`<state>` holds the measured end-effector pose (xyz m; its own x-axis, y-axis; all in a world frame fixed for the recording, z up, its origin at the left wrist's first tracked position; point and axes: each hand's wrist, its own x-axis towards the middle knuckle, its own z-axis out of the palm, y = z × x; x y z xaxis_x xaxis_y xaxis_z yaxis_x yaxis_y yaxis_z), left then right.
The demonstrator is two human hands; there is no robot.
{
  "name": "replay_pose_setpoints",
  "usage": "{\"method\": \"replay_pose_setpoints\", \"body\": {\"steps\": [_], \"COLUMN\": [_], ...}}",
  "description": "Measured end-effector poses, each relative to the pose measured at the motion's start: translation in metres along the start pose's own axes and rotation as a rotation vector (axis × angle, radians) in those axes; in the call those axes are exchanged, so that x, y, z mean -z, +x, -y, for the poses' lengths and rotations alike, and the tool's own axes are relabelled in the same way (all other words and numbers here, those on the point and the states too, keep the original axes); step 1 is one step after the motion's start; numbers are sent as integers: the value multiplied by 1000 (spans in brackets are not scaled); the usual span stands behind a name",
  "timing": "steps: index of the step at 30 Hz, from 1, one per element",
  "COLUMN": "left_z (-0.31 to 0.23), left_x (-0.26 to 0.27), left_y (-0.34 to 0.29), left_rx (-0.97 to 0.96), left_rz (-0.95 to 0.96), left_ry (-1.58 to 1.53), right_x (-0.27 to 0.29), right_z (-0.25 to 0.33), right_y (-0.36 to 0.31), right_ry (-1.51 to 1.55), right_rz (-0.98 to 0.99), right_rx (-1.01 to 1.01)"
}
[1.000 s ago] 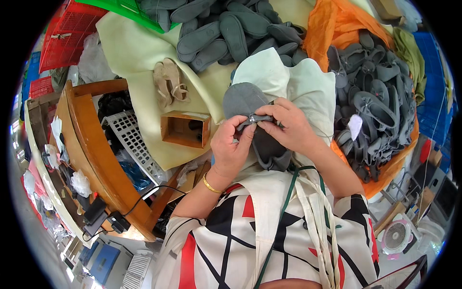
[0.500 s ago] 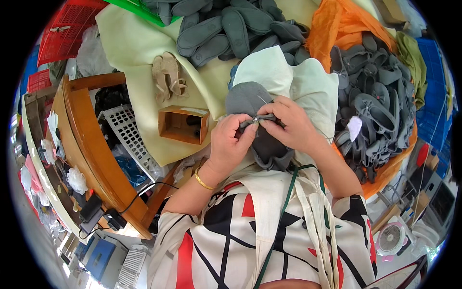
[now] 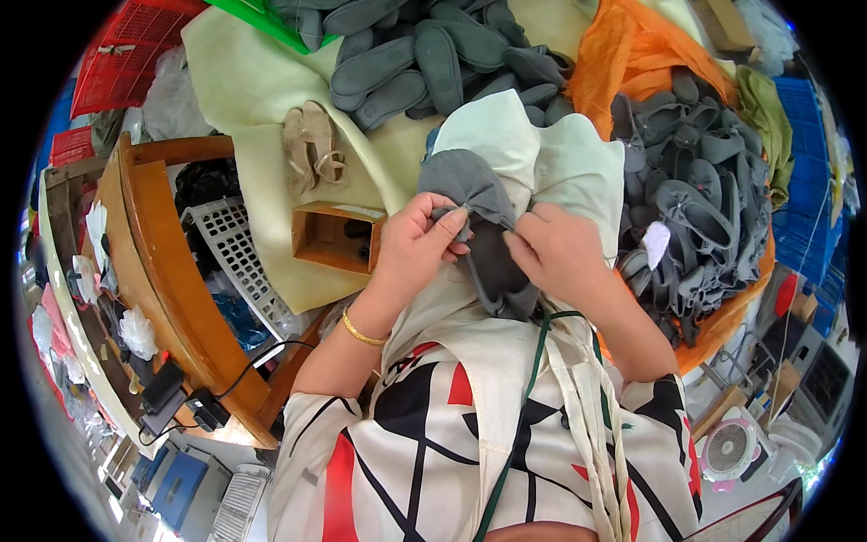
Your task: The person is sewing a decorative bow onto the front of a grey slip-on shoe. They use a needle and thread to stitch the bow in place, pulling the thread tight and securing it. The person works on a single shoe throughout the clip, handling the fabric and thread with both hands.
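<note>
A grey fabric slipper (image 3: 462, 177) lies in my lap on white cloth (image 3: 492, 126), toe pointing away from me. My left hand (image 3: 415, 237) pinches the upper at the edge of the foot opening, where a small light spot shows by the thumb. At the opposite edge of the opening, my right hand (image 3: 558, 251) is closed, thumb and forefinger pressed against the fabric. The upper looks drawn into folds between the two hands. Whether the right fingers also hold a needle or thread cannot be made out.
Many grey slippers lie in a heap (image 3: 433, 63) ahead; more fill an orange sack (image 3: 623, 54) at the right. To the left are an open box (image 3: 336, 237), beige sandals (image 3: 312, 144), a white basket (image 3: 239, 257) and a wooden drawer unit (image 3: 185, 298).
My hands have moved apart from their meeting point over the opening. The left shifted slightly left, the right moved to the slipper's right edge. A thin needle-like glint near the right hand no longer shows.
</note>
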<state>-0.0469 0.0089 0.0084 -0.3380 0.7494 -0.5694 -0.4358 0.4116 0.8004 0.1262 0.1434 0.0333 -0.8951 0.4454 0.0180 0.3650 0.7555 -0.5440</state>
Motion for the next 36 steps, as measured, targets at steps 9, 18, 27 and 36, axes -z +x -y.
{"method": "replay_pose_setpoints", "body": {"steps": [9,18,27,36], "left_z": [-2,-1,6,2], "left_x": [0,-6,-5,-2], "left_y": [-1,-6,-3,2], "left_rx": [55,-57,-100,-106], "left_rz": [-10,-83,-191,-162], "left_ry": [-153,-107,-197,-110], "right_x": [0,-18,-6,-13], "right_z": [-21,8,-3,-11], "right_y": [7,21,-41,-29], "right_ry": [180,2162,2268,2331], "right_rz": [-246,-455,-516,-529], "right_rx": [-98,-547,-793,-782]}}
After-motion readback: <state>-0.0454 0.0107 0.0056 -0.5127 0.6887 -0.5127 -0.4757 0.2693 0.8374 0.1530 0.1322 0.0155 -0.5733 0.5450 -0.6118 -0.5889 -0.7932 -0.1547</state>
